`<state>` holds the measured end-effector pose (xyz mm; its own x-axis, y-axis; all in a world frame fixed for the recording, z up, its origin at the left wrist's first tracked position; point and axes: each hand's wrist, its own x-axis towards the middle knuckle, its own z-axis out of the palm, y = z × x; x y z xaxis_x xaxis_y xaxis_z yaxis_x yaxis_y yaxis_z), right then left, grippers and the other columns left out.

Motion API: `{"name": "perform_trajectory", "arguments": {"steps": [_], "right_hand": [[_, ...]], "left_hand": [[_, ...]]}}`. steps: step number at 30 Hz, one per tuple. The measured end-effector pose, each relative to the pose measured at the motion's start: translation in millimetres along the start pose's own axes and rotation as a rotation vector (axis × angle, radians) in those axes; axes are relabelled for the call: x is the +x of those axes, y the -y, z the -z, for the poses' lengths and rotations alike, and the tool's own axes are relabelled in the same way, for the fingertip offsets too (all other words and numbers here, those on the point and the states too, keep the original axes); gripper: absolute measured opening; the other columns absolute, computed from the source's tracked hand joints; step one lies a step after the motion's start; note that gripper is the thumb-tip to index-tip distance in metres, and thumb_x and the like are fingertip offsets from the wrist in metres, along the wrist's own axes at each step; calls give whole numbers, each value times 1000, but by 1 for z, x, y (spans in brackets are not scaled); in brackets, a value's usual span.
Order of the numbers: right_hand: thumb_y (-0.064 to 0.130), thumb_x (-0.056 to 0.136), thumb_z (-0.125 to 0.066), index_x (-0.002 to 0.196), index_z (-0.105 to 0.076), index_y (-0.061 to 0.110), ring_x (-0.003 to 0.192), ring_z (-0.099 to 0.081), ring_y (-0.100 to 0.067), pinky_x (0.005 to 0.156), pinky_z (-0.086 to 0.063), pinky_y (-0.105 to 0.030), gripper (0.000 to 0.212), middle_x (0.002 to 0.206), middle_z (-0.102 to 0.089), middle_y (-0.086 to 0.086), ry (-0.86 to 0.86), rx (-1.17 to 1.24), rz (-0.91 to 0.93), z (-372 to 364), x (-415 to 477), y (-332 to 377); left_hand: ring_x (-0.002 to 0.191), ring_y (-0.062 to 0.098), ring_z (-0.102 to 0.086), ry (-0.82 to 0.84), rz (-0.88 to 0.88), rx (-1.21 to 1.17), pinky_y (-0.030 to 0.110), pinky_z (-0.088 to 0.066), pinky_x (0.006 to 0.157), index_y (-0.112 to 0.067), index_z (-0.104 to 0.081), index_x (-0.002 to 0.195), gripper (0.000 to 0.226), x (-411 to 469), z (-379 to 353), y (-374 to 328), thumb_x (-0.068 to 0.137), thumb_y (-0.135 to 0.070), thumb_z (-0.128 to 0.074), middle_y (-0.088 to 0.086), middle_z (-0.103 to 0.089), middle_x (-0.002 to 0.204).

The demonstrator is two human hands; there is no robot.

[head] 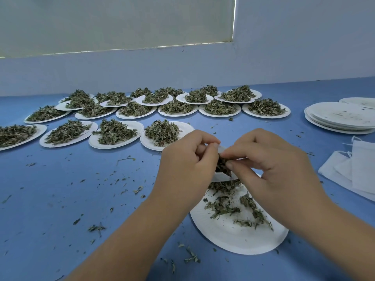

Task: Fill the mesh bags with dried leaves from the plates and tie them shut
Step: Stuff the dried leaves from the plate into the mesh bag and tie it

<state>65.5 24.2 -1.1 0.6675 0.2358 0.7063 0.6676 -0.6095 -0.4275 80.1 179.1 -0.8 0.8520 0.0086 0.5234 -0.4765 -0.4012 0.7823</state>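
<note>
We pinch the limp white mesh bag [220,176] at its rim with our left hand [188,157] — our right hand [269,165] pinches brittle, featherlight dried green leaves [223,166].

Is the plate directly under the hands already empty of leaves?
No: scattered dried leaves lie on the near plate.

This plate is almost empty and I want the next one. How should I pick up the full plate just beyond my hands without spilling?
Probably take the full plate by its bare near rim, coming from your side: thumb on top, fingers slid underneath. The leaves heap in its middle and a neighbouring plate crowds its left edge, leaving that rim free. Keep it level.
</note>
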Motion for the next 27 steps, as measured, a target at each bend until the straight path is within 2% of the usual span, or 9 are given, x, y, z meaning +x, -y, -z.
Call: {"name": "perform_trajectory", "arguments": {"steps": [4, 9, 13, 16, 18, 21, 23, 27], "right_hand": [[5, 80, -75, 84, -74, 20, 72, -62, -8, 65, -50, -28, 16, 80, -62, 8, 14, -34, 38, -4, 0, -1], [11, 82, -69, 89, -76, 21, 78, -63, -2, 71, -49, -17, 14, 82, -68, 11, -16, 19, 118, 4, 2, 0], [12, 84, -65, 91, -74, 23, 75, -61, -4, 70, -44, -10, 15, 86, -68, 13, -80, 35, 78, 15, 6, -5], [19, 86, -68, 98, -73, 29, 80, -59, -6, 67, -45, -14, 16, 94, -65, 18, -28, 50, -7, 19, 8, -11], [18, 84, -72, 100, -72, 31, 80, -58, -5, 67, -44, -16, 20, 94, -63, 20, 1, 41, -29, 17, 6, -13], [29, 85, -70, 100, -73, 31, 79, -54, 2, 67, -40, -8, 15, 91, -61, 19, 33, -19, -2, 11, 4, -11], [35, 85, -64, 103, -73, 30, 84, -54, 6, 71, -38, -6, 21, 96, -60, 19, 80, -47, 15, 10, 3, -8], [41, 84, -62, 114, -66, 38, 93, -54, -4, 75, -40, -10, 31, 108, -52, 21, 180, -32, 7, 10, 3, -7]], "left_hand": [[46, 2, -42, 8, 14, 5, 6, -33, 48, -25, -67, 81, 18, -1, -1, 0, 90, -11, -61, -6, -47, 51], [45, 2, -41, -14, 45, -18, 8, -33, 46, -26, -67, 81, 17, 2, 2, 1, 90, -13, -61, 2, -50, 54], [44, 2, -41, -44, 67, -35, 8, -30, 44, -29, -66, 78, 20, 3, 6, 1, 91, -15, -60, -6, -47, 52], [44, 2, -41, -54, 62, -51, 8, -30, 44, -29, -66, 78, 20, 3, 7, 0, 92, -16, -59, 0, -49, 54], [43, 3, -41, -57, 60, -76, 8, -30, 43, -28, -66, 79, 19, 3, 7, -1, 92, -16, -59, -5, -48, 51], [43, 2, -41, -58, 57, -84, 7, -30, 44, -27, -67, 79, 18, 3, 7, -2, 91, -16, -60, -3, -49, 52], [44, 2, -42, -51, 56, -84, 7, -31, 44, -27, -67, 79, 18, 2, 6, -2, 91, -15, -60, -6, -50, 53], [46, 1, -44, -63, 58, -74, 8, -34, 46, -29, -67, 78, 19, 2, 6, -1, 90, -15, -61, -7, -53, 55]]}}
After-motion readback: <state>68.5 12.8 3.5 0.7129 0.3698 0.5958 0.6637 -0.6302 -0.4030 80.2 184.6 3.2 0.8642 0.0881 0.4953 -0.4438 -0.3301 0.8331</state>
